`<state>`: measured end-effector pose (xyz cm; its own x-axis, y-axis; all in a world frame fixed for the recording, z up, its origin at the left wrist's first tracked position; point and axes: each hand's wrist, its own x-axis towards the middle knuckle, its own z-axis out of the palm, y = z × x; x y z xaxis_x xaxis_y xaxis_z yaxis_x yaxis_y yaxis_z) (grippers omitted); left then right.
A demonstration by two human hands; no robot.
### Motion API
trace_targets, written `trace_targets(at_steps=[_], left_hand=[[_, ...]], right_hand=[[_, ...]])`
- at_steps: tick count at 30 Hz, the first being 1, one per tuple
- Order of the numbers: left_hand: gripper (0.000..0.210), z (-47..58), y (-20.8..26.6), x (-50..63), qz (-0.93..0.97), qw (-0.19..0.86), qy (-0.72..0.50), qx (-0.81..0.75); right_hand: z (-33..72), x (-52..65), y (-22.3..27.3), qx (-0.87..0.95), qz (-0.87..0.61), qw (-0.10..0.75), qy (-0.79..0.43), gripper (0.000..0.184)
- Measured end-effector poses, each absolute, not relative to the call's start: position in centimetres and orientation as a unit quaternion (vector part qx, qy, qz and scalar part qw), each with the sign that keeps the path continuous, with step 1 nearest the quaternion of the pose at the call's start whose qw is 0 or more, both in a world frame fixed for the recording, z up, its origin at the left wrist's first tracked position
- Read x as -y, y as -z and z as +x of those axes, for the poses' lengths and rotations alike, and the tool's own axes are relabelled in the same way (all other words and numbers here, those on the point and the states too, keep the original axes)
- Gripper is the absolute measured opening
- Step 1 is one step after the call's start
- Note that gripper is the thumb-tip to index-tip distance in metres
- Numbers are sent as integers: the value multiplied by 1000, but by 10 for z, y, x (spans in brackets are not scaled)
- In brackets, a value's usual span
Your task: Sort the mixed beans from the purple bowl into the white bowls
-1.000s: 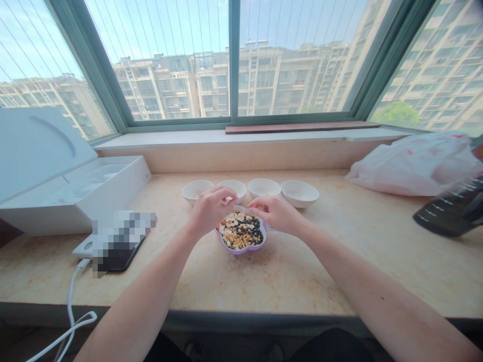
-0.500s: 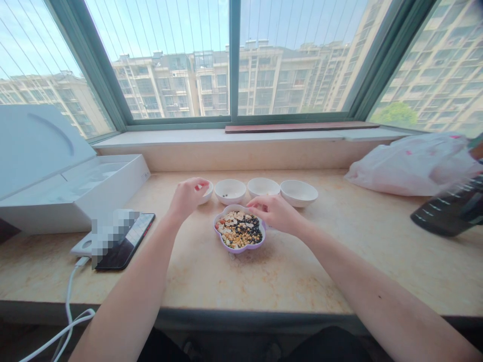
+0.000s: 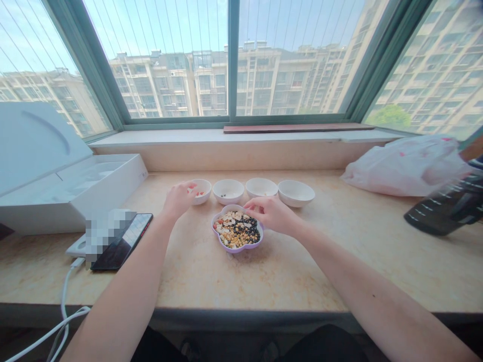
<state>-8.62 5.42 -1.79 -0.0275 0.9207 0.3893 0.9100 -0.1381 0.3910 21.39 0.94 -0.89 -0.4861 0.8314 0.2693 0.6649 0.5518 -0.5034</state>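
My left hand (image 3: 180, 200) is at the left rim of the leftmost white bowl (image 3: 204, 197), its loosely bent fingertips over the bowl's edge, with nothing visible in them. A few reddish bits lie in that bowl. My right hand (image 3: 274, 213) reaches over the right rear rim of a purple flower-shaped dish (image 3: 238, 248), fingers curled together; what they grip is too small to make out. The dish holds mixed peanuts, black beans, yellow kernels and pale flat seeds. The second bowl (image 3: 228, 197) contains a few dark beans. Some pale pieces show in the third bowl (image 3: 261, 191).
To the right of the row stands another white bowl (image 3: 296, 197). On the left are a phone (image 3: 121, 246), a white cable (image 3: 65, 289) and an open white box (image 3: 109, 176). A plastic bag (image 3: 403, 168) and a dark measured jug (image 3: 433, 213) lie at the right.
My left hand has drawn back left from over the leftmost bowl, uncovering its reddish bits. My right hand stays at the purple dish's rim. The view has shifted slightly.
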Motion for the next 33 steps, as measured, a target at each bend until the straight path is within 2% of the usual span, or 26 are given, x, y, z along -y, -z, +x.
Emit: trace_targets(at_steps=[12, 17, 21, 26, 33], left_hand=[[29, -74, 16, -49, 728, 12, -329, -602], [24, -57, 9, -39, 783, 29, -355, -510], [23, -46, 9, -32, 811, 66, -331, -478], [22, -38, 13, -28, 817, 95, -323, -469], [21, -34, 13, -27, 820, 109, -306, -471]], right_hand=[[220, -9, 1, 855, -445, 231, -132, 19], [217, -7, 8, 868, -452, 168, -121, 26], [209, -4, 8, 882, -463, 82, -40, 31], [195, -3, 6, 882, -468, -13, 47, 29], [189, -5, 5, 887, -459, -29, 40, 25]])
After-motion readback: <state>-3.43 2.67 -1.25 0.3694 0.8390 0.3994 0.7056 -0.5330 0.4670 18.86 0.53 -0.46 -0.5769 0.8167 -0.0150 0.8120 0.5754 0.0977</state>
